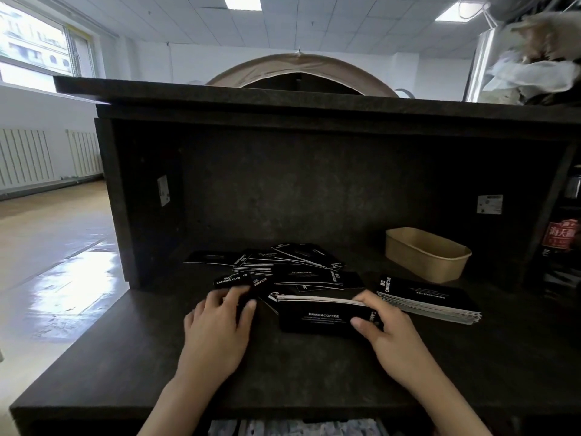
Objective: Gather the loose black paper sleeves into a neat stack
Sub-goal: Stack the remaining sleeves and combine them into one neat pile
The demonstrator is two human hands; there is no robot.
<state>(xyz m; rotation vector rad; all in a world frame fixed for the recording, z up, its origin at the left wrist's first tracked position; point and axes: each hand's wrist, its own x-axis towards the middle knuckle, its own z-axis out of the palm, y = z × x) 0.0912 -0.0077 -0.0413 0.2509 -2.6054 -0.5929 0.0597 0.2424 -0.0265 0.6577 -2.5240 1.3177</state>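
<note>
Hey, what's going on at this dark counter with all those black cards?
A person is gathering black paper sleeves. The right hand grips a small stack held on edge on the counter, while the left hand reaches to the loose pile, fingers on a sleeve. A finished stack lies to the right, beside a brown paper tray.

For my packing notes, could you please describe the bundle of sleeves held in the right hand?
The held bundle of sleeves is matte black paper with pale edges, its front printed DRINK&COFFEE in white. It stands on edge on the dark counter, gripped at its right end by the right hand, thumb in front, fingers behind.
</note>
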